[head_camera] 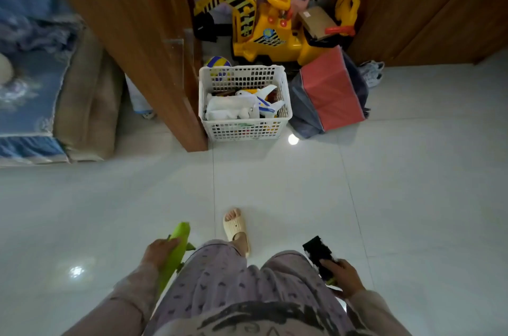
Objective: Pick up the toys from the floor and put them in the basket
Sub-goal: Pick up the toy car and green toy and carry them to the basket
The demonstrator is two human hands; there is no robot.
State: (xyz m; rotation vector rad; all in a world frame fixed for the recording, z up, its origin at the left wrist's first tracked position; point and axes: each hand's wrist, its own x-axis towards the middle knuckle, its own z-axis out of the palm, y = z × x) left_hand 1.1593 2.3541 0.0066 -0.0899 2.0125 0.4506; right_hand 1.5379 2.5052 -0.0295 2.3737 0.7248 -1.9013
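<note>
Floor (302, 184): pale glossy tiles w/ light glare; wooden door panel (132, 41) at upper left, bed w/ blue cover (30, 66) seen beyond it.
Basket (245, 131): white plastic lattice, set on floor against door edge, well ahead of person; partly filled.
Basket contents: white toy plane (268, 104) w/ blue markings laid on top, other white items beside it; rest too jumbled to be told.
Behind basket: blue/yellow ball (218, 63) touching back wall of basket; yellow ride-on digger (264, 30) further back, cardboard box (316, 22) resting on its seat.
Right of basket: red folded box (331, 91) leaning on dark bag.
Left hand (159, 252): fingers curled round green toy (176, 247), long and leaf-like, held low by left thigh, tip pointed fwd.
Right hand (345, 276): fingers closed on black toy (319, 254), flat and rectangular, w/ bit of green showing under palm; held by right hip.
Person: patterned lilac trousers seen, one foot in cream slide sandal (236, 231) set fwd on tile.
Toys vs basket: both held toys are off floor, well apart from basket.
</note>
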